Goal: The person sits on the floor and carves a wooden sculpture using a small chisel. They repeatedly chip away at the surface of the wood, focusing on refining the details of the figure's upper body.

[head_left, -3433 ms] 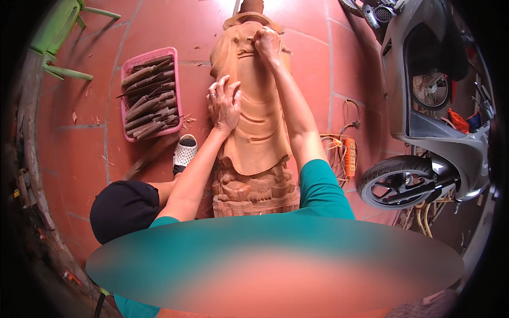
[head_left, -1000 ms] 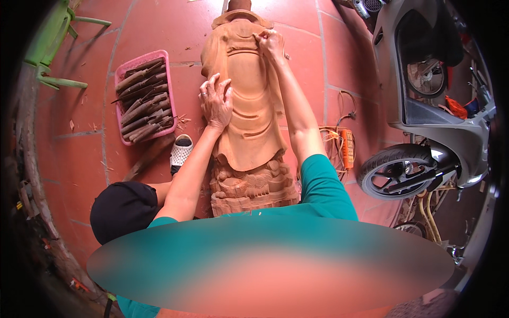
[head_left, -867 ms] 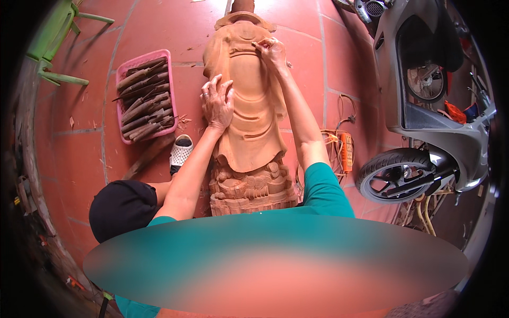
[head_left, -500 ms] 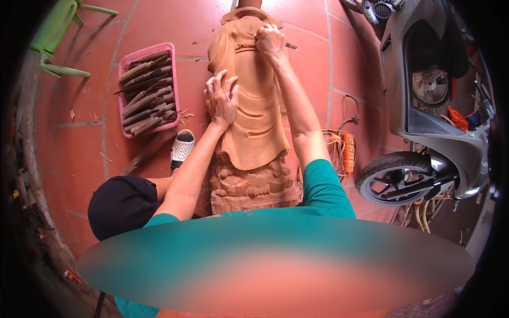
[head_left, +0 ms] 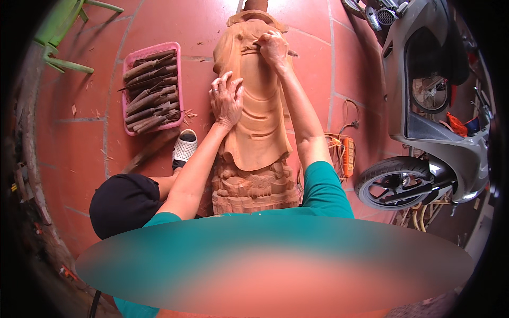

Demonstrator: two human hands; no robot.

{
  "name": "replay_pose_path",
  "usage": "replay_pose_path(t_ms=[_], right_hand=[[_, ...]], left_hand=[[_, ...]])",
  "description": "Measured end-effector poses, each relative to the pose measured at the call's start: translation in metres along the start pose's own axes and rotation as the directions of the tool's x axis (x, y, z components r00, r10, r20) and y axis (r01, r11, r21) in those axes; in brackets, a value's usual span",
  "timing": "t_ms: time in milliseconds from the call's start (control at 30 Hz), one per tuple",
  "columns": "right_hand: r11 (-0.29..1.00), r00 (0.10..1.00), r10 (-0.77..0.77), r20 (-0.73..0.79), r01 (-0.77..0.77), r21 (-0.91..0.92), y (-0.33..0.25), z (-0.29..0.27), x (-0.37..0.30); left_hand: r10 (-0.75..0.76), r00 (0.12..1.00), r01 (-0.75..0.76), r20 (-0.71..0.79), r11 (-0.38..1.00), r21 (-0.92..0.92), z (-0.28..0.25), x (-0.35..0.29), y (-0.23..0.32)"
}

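Two bare hands are working on a tall carved statue of orange-brown wood (head_left: 254, 122), which is lying lengthwise on the red tile floor (head_left: 85, 143) between the person's arms, base nearest. The left hand (head_left: 227, 99) is pressing flat on the statue's middle, fingers spread and gripping nothing. Farther up, the right hand (head_left: 273, 47) is curling closed around a slim carving tool (head_left: 290, 53) near the statue's shoulders. Left, a pink plastic tray (head_left: 127, 63) is holding wooden-handled chisels (head_left: 151, 90). Right, a grey scooter (head_left: 424, 100) is standing.

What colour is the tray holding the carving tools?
Pink tray, seen in the head view.
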State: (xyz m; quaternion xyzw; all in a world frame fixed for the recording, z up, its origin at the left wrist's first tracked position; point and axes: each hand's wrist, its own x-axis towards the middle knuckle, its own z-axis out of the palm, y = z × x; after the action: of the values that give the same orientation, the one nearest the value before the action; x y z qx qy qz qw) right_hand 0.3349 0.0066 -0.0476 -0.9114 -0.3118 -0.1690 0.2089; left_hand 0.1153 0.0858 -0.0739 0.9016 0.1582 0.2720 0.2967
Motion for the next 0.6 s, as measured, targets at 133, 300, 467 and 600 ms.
replay_pose_path(t_ms=[133,300,467,600], right_hand=[[0.997,0.999,0.029,0.015,-0.03,0.071,0.006,-0.006,-0.009],[0.982,0.996,0.077,0.039,-0.083,0.171,0.007,0.008,-0.004],[0.988,0.992,0.121,-0.042,-0.116,0.104,-0.001,0.023,0.017],[0.992,0.985,0.127,-0.121,-0.128,-0.003,0.0,0.042,0.021]], left_hand=[[-0.006,1.0,0.006,0.005,1.0,0.01,-0.001,-0.001,0.002],[-0.012,1.0,0.012,-0.001,1.0,0.007,-0.001,-0.001,0.002],[0.008,1.0,-0.008,-0.006,1.0,0.002,-0.001,0.0,0.003],[-0.006,1.0,0.006,0.009,1.0,0.009,0.0,0.0,0.004]])
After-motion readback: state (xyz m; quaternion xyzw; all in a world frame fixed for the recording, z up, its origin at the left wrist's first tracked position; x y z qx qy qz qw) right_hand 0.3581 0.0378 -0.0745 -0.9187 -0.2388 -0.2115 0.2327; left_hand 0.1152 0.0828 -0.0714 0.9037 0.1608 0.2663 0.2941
